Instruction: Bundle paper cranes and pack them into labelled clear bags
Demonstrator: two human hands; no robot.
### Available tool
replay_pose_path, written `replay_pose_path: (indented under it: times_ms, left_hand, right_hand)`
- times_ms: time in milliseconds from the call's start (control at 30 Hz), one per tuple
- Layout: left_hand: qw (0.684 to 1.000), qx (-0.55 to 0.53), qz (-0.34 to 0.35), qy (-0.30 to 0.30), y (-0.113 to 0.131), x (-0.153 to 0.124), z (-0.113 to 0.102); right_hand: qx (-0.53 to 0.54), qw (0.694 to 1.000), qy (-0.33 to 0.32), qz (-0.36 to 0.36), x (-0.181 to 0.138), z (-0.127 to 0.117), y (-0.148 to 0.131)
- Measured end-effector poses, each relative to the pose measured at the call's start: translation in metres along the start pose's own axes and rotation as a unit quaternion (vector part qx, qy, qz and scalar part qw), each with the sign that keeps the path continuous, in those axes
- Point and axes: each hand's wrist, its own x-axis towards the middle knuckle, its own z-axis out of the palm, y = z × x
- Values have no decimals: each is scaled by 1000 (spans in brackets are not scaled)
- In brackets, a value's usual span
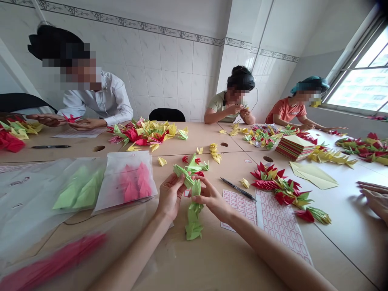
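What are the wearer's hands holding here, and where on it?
Both hold one green paper chain. The left hand has a grip near its upper end, and the right hand pinches the middle, at the bend. The lower end trails free below.

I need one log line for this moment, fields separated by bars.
left hand: grips green folded-paper chain | right hand: grips same chain | nearby: pen, label sheet

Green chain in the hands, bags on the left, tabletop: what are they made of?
Green chain: matte coloured paper, with crisp folds and sharp points.
Bags: probably thin translucent plastic film; the pink and green contents show through hazily.
Tabletop: smooth, pale wood-look surface with straight seams. Likely laminate, can't confirm.
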Motion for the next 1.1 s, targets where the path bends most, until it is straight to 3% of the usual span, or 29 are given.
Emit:
replay_pose_path:
  times_ms: [367,667,833,1100]
  left_hand:
    - [998,-48,-5,45,4,7,-4]
    - [997,-48,-10,58,5,7,-4]
    - [994,-66,-12,82,8,11,-8]
    - [990,-81,1,111,11,20,-19]
  right_hand:
    - [-98,987,-102,76,6,-7,-16]
    - [-215,967,-115,80,7,-17,-23]
    - [-229,963,-138,42,7,-25,-24]
    - [-139,981,-104,87,10,-31,-13]
